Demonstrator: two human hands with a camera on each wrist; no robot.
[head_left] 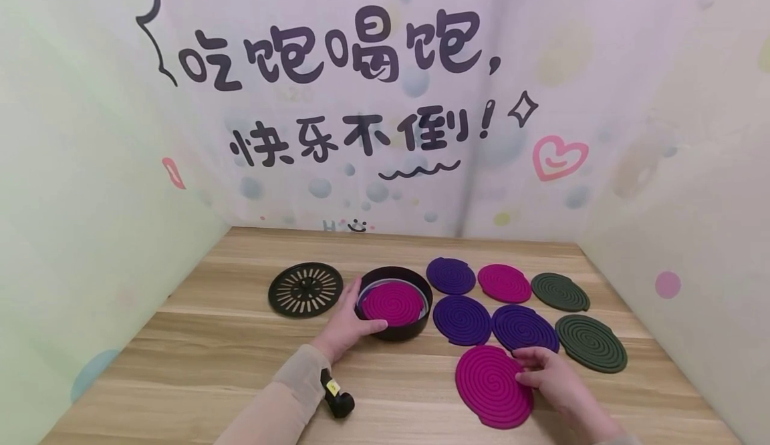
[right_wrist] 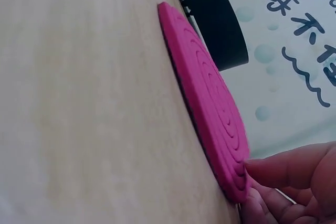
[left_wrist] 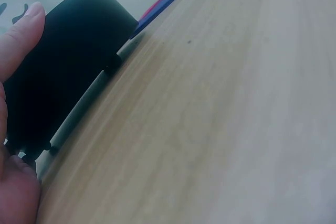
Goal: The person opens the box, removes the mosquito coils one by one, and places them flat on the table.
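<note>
In the head view my left hand [head_left: 349, 321] holds the left side of a round black coil holder [head_left: 394, 333], thumb at its near rim. A magenta mosquito coil [head_left: 392, 303] lies inside the holder. My right hand [head_left: 550, 378] pinches the right edge of another magenta mosquito coil [head_left: 494, 386], close over the table. The right wrist view shows that coil [right_wrist: 205, 93] edge-on, with thumb and fingers [right_wrist: 289, 166] at its near end. In the left wrist view the holder's dark outer wall [left_wrist: 73, 61] stands beside my thumb [left_wrist: 23, 38].
A black slotted lid [head_left: 305, 289] lies left of the holder. To the right are several coils: purple ones [head_left: 462, 320], one magenta coil [head_left: 504, 282] and green ones [head_left: 591, 342]. A printed curtain [head_left: 385, 198] hangs behind the wooden table [head_left: 180, 365].
</note>
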